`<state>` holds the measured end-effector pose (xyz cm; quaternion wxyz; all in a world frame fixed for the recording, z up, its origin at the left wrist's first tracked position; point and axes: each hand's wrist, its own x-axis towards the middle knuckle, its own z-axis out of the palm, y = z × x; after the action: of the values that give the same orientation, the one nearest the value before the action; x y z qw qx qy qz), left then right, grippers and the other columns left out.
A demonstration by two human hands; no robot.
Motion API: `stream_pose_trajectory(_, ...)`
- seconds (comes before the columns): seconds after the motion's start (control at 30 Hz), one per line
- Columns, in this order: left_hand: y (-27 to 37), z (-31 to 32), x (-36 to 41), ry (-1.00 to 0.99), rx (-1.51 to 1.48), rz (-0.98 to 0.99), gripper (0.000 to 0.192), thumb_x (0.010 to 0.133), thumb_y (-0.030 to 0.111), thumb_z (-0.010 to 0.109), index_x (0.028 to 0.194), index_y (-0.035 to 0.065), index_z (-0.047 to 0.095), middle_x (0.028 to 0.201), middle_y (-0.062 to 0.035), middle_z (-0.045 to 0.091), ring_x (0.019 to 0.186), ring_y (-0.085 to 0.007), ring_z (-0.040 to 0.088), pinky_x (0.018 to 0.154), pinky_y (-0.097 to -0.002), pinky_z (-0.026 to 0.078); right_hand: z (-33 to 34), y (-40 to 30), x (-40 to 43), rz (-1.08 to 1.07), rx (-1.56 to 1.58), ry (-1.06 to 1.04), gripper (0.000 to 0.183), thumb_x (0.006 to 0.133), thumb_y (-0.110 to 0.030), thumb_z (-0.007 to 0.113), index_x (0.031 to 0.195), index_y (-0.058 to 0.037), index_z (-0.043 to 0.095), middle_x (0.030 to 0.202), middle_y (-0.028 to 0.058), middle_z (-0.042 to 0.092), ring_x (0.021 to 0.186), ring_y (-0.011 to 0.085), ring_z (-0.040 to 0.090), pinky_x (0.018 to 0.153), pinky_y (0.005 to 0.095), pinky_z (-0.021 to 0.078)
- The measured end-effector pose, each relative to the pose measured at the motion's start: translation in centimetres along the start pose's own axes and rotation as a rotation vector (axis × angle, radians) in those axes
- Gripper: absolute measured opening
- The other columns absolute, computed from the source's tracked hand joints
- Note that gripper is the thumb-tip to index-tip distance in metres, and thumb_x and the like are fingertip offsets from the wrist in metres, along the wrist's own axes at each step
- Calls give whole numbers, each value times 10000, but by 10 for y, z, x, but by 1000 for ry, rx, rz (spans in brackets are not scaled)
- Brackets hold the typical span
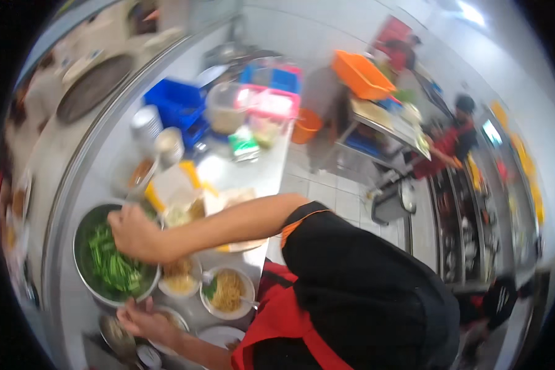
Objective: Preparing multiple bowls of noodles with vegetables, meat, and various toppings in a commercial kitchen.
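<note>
A metal bowl (77, 259) of cut leafy greens (113, 263) stands at the left of the metal counter. My right hand (136, 233) is over the bowl's near side, knuckles up. Its fingers point down and are partly hidden, so I cannot tell whether they grip any greens. Below the bowl's lower rim is my left hand (143, 319), thumb and fingers apart, with nothing visible in it. It partly covers a white bowl (180, 319). Closer to my body sits a bowl of noodles (226, 293) with a green garnish and a spoon.
Another food bowl (179, 280) sits between the greens and noodles. Stacked white cups (146, 122), a blue bin (175, 104) and a pink basket (270, 101) crowd the counter's far end. An orange crate (363, 76) tops a side table; people in red work beyond.
</note>
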<state>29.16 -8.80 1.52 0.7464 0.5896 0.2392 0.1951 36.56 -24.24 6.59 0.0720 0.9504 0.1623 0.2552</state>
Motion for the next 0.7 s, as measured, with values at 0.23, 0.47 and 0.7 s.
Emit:
stream_pose_trajectory(0.23,2,31,-18,-186,-16,-11,121,789,71,603,837,61,492,809,-46,578,700,-159,601,458,-252,512,-18,46,-24,98,50,-10,190,708,-207,606,790,-82,723,854,78,556,824,255,532,612,372,379)
stream_pose_trajectory(0.47,-8,65,-19,-206,-46,-150,200,724,21,639,893,59,540,889,-57,524,737,-171,560,558,-355,607,-22,140,-8,202,329,-317,194,665,-189,655,843,-166,728,746,113,676,711,287,671,601,446,525)
stream_pose_trajectory(0.7,-1,68,-19,-201,-142,-129,95,784,-13,580,793,41,502,789,-84,586,604,-192,656,493,-310,606,3,219,-3,179,902,-523,336,747,-280,742,1043,-124,717,885,77,692,825,197,646,769,319,493)
